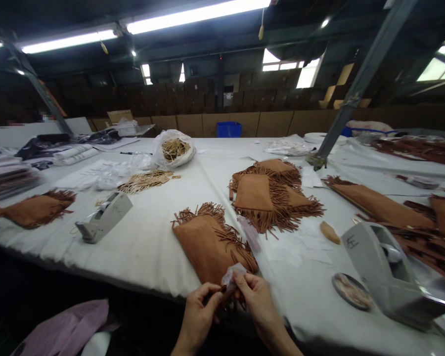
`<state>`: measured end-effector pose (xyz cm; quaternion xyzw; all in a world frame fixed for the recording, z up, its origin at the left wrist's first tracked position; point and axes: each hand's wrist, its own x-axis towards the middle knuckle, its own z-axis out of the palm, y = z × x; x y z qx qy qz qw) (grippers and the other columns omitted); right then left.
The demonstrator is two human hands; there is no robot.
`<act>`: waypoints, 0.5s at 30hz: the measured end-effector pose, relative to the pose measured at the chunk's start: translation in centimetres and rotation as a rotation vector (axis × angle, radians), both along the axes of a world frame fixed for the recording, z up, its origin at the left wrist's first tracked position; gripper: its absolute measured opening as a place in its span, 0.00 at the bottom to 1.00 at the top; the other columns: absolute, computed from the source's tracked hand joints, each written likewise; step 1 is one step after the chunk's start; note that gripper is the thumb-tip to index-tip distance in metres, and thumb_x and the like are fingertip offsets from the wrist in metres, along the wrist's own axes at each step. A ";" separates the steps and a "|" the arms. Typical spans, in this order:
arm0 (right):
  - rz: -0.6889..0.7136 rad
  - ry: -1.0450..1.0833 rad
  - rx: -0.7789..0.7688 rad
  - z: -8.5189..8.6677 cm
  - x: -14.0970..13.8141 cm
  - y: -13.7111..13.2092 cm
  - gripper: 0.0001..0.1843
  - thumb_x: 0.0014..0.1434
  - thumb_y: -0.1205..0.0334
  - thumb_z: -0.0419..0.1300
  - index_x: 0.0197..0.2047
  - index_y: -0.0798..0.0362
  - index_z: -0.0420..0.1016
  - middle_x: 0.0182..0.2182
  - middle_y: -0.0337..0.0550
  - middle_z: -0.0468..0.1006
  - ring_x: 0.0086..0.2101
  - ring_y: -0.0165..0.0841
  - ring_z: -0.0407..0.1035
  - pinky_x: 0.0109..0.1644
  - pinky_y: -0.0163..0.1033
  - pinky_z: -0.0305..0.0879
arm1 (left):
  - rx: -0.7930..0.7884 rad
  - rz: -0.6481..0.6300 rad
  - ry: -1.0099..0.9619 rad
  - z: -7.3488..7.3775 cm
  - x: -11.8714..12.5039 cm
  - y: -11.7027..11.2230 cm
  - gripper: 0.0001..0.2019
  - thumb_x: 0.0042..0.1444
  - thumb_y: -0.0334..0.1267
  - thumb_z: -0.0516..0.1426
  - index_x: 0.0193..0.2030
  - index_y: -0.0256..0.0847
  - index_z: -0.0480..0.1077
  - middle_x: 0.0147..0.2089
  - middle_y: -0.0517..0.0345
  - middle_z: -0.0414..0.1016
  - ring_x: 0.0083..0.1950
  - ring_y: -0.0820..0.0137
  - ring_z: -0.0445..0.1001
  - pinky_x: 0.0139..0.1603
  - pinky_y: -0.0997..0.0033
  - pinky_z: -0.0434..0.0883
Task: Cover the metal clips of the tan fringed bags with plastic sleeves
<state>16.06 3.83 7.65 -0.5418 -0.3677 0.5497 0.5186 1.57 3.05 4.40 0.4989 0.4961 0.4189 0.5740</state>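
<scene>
A tan suede pouch with fringe [203, 244] lies at the table's near edge, right in front of my hands. My left hand [202, 309] is closed in a pinch on a small dark brown tab [223, 288] at the pouch's near corner. Between the thumb and fingers of my right hand [257, 301] is a crumpled piece of thin white tissue paper [233, 274], touching the tab. Both hands are close together, and part of the tab is hidden by the fingers and paper. Beyond, to the right, several similar fringed pouches [254, 193] are piled.
Grey tape dispensers stand left [106, 217] and right [389, 272]. Near the right one are a round dish [352, 291] and a yellowish lump [329, 232]. A plastic bag of tan tags [174, 149] sits farther back. A metal post [356, 94] rises at right.
</scene>
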 end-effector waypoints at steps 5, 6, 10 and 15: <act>0.047 -0.120 0.037 -0.4 0.0 -0.1 0.27 0.46 0.38 0.63 0.16 0.57 0.72 0.13 0.36 0.66 0.17 0.25 0.58 0.21 0.32 0.52 | -0.026 0.032 -0.011 0.3 0.2 0.0 0.14 0.51 0.47 0.59 0.36 0.36 0.71 0.27 0.58 0.75 0.23 0.74 0.69 0.22 0.78 0.68; 0.054 -0.137 0.046 -0.5 0.0 -0.1 0.27 0.46 0.39 0.62 0.17 0.57 0.73 0.13 0.37 0.67 0.17 0.26 0.58 0.22 0.32 0.53 | -0.028 0.046 -0.027 0.4 0.2 -0.1 0.15 0.51 0.47 0.59 0.38 0.37 0.69 0.27 0.59 0.75 0.25 0.73 0.70 0.22 0.77 0.69; 0.093 -0.174 0.089 -0.9 0.1 -0.5 0.24 0.51 0.43 0.61 0.23 0.58 0.76 0.18 0.39 0.71 0.21 0.28 0.62 0.25 0.32 0.57 | -0.048 0.080 -0.094 -0.1 0.6 -0.2 0.26 0.47 0.49 0.62 0.50 0.41 0.60 0.25 0.62 0.75 0.26 0.70 0.72 0.25 0.75 0.71; 0.194 -0.173 0.127 -1.8 -0.2 -1.0 0.19 0.53 0.49 0.60 0.29 0.58 0.79 0.23 0.41 0.76 0.25 0.30 0.66 0.28 0.31 0.59 | -0.091 0.144 -0.226 -2.0 0.8 -0.6 0.36 0.40 0.56 0.64 0.54 0.45 0.58 0.27 0.59 0.77 0.28 0.67 0.75 0.29 0.71 0.72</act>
